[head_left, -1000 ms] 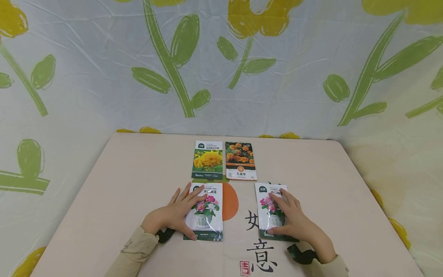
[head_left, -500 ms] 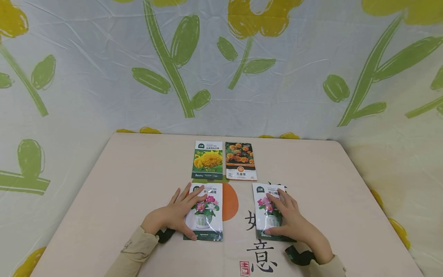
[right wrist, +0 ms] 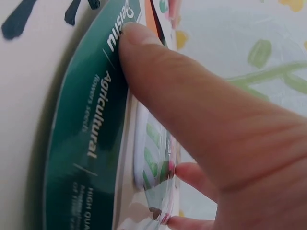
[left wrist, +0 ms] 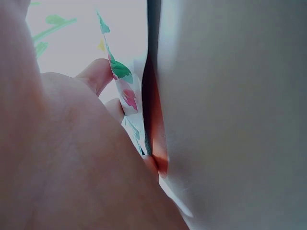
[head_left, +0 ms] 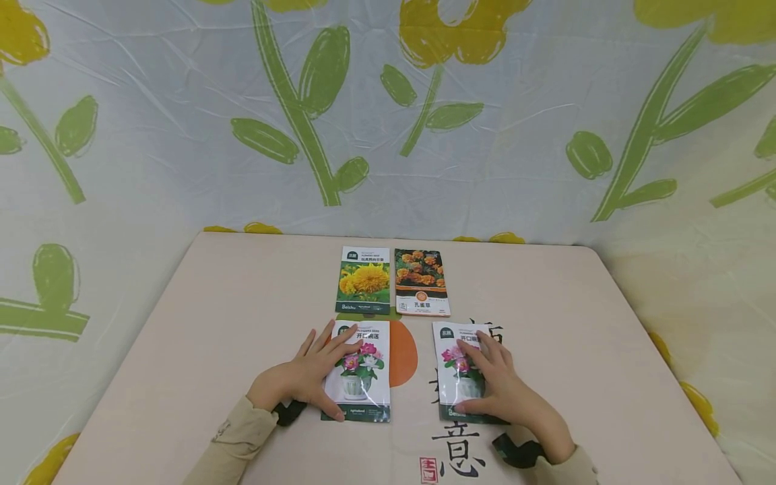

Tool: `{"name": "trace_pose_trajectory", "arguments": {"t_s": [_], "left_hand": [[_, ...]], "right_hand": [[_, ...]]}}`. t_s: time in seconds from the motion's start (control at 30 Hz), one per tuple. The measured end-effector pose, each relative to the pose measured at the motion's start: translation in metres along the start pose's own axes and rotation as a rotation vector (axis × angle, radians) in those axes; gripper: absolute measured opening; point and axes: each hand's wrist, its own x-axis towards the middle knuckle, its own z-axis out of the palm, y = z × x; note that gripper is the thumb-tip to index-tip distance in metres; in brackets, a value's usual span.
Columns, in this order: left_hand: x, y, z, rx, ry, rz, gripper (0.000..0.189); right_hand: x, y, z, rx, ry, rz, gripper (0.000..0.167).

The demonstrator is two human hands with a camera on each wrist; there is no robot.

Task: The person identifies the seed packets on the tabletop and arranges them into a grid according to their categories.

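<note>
Two flower seed packets with pink blossoms in a white pot lie face up on the table. On the left seed packet (head_left: 371,384) my left hand (head_left: 297,378) rests with fingers spread and thumb near the lower edge. My right hand (head_left: 512,391) presses the right seed packet (head_left: 453,387), fingertips and thumb on its face, covering its right side. In the right wrist view the thumb (right wrist: 144,52) touches the packet's green bottom band (right wrist: 81,129), which bows slightly off the table. The left wrist view shows the left packet edge-on, partly hidden by the palm (left wrist: 81,158).
Behind lie a yellow-flower seed packet (head_left: 364,279) and an orange-flower seed packet (head_left: 422,283), side by side. The pale table (head_left: 212,323) bears an orange disc (head_left: 403,357) and black brush characters (head_left: 459,451). A flower-printed curtain (head_left: 485,168) surrounds the table.
My right hand has slid its seed packet leftward across the table, narrowing the gap to the left packet. The left hand, its packet and the two rear packets have stayed in place.
</note>
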Motion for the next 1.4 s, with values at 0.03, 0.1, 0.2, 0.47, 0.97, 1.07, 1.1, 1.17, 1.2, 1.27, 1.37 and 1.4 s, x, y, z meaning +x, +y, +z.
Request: {"name": "trace_pose_trajectory", "arguments": {"t_s": [0.03, 0.1, 0.2, 0.47, 0.97, 1.07, 1.1, 1.17, 1.2, 1.27, 1.37, 1.4], "left_hand": [[0.000, 0.000, 0.000, 0.009, -0.003, -0.004, 0.119], [0.000, 0.000, 0.000, 0.021, -0.004, -0.007, 0.119], [0.001, 0.000, 0.001, 0.026, -0.002, -0.006, 0.118], [0.000, 0.000, 0.001, 0.010, 0.003, 0.000, 0.119], [0.001, 0.000, 0.001, 0.000, -0.008, 0.003, 0.119], [0.001, 0.001, 0.000, 0.005, -0.007, 0.005, 0.118], [0.001, 0.002, 0.000, 0.004, -0.005, 0.004, 0.118], [0.001, 0.002, 0.000, 0.006, -0.005, 0.003, 0.117], [0.001, 0.002, 0.000, 0.005, -0.004, 0.003, 0.117], [0.001, 0.002, 0.000, 0.004, -0.005, 0.001, 0.117], [0.001, 0.001, 0.001, 0.008, -0.003, 0.000, 0.117], [0.001, 0.000, 0.001, 0.010, -0.004, -0.003, 0.117]], "right_hand": [[0.000, -0.001, 0.000, 0.003, 0.000, -0.002, 0.107], [0.001, -0.002, 0.001, 0.010, -0.002, -0.006, 0.107], [0.002, -0.003, 0.002, 0.015, -0.007, -0.008, 0.107], [0.005, -0.008, 0.005, 0.001, -0.021, 0.004, 0.106], [0.009, -0.020, 0.006, -0.015, -0.043, -0.008, 0.107], [0.010, -0.022, 0.007, -0.023, -0.043, -0.010, 0.107], [0.010, -0.023, 0.007, -0.026, -0.042, -0.012, 0.108], [0.010, -0.024, 0.008, -0.028, -0.040, -0.013, 0.108], [0.010, -0.025, 0.008, -0.028, -0.040, -0.013, 0.108], [0.010, -0.027, 0.009, -0.027, -0.044, -0.009, 0.108], [0.011, -0.029, 0.010, -0.019, -0.046, -0.007, 0.107], [0.011, -0.030, 0.010, -0.019, -0.046, -0.005, 0.107]]}}
